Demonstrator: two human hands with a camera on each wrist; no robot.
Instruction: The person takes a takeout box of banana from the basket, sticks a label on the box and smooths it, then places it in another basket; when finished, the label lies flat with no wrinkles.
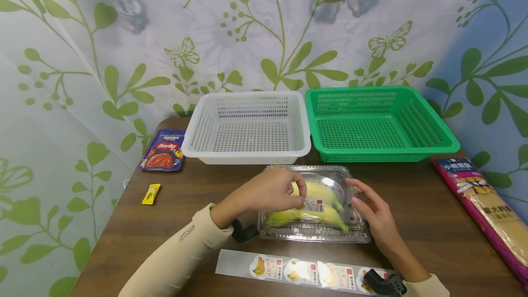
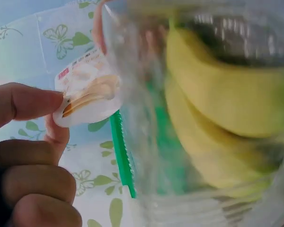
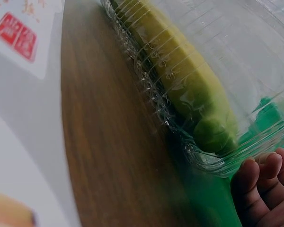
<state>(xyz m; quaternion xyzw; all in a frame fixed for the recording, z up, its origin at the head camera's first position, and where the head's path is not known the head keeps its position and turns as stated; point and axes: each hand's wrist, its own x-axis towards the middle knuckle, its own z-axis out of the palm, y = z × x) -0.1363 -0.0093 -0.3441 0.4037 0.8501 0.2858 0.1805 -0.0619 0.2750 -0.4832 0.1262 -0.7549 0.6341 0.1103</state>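
Note:
My left hand (image 1: 266, 191) pinches a round-edged white banana sticker (image 2: 97, 90) between thumb and forefinger, just over the lid. Beneath it lies a clear plastic clamshell box (image 1: 315, 233), closed, with yellow-green bananas (image 2: 213, 94) inside. At the box's right end, my right hand (image 1: 381, 221) touches the lid with thumb and fingers spread slightly apart. In the right wrist view, its fingertips (image 3: 270, 165) are by the box's corner. Whether the sticker touches the lid cannot be told.
A strip of banana stickers (image 1: 237, 262) lies in front of the box. Behind stand a white basket (image 1: 247, 154) and a green basket (image 1: 387, 151). A Barilla sauce pouch (image 1: 162, 150) and small yellow packet (image 1: 151, 194) lie left; a long food bag (image 1: 486, 200) lies right.

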